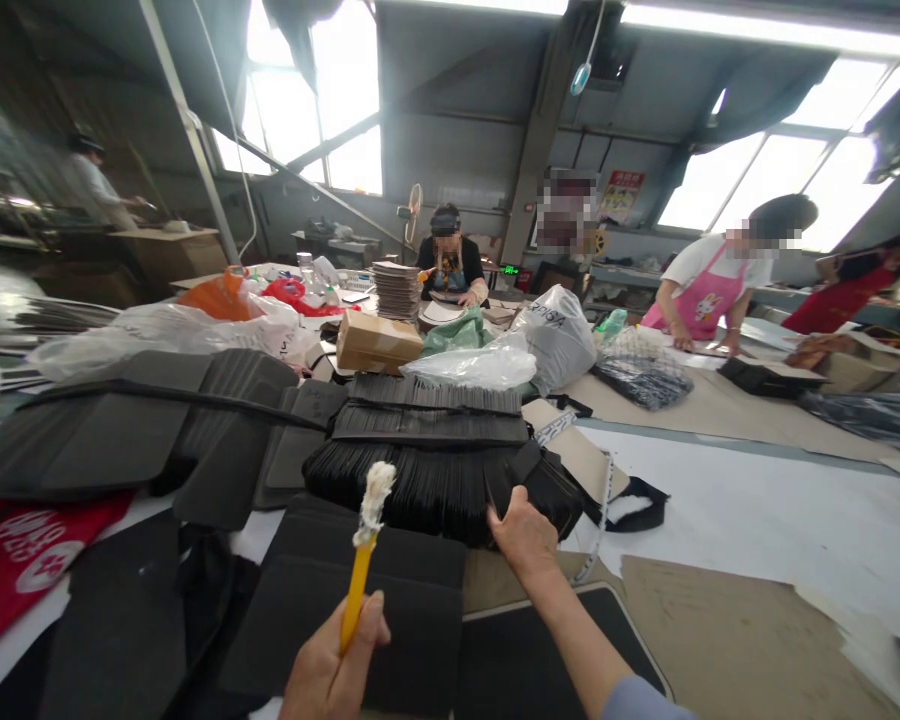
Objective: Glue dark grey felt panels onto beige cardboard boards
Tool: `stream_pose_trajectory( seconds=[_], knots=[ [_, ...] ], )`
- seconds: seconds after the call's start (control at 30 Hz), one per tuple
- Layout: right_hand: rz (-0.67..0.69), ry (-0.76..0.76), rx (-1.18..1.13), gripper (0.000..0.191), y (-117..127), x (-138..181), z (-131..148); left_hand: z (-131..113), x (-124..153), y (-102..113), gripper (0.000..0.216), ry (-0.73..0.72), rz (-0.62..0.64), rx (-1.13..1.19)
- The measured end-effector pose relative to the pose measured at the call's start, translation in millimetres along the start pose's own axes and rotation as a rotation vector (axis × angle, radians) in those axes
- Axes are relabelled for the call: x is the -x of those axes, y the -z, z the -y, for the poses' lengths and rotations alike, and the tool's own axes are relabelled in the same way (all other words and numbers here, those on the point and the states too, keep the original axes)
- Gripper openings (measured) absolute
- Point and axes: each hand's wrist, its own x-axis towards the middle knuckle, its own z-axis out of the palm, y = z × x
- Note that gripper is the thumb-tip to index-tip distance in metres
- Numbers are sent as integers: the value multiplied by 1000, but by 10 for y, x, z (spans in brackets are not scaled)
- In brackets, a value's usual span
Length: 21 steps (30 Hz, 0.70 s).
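while the left hand (330, 670) is closed around the yellow handle of a brush (360, 570), whose clotted white tip points up, the right hand (526, 535) reaches farther out and pinches the near edge of a stack of black pieces (435, 480). the stack lies on the table (757, 510), straight ahead of the right hand and just beyond a black folded panel (420, 590), which lies beneath the brush.
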Motion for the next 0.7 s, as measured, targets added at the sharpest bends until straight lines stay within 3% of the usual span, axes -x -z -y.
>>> stream_pose_trajectory(
  seconds=[0.17,0.27,0.37,0.5,0.7],
  knots=[
    [167,-85,-90,30,77,-127,32,-267,-604,-653,36,-232,-33,-54],
    [139,-79,-150,27,48,-147,25,-291,-988,-1071,35,-402,-92,-153],
    [110,-33,-189,25,16,-144,-18,-211,-1259,-1382,34,-475,-182,-274],
    [118,1,-209,24,32,-108,-103,-88,-1370,-1568,30,-530,-302,-390],
    [170,9,-199,27,133,100,-232,-67,-1357,-1614,30,-510,-350,-411]
  ],
)
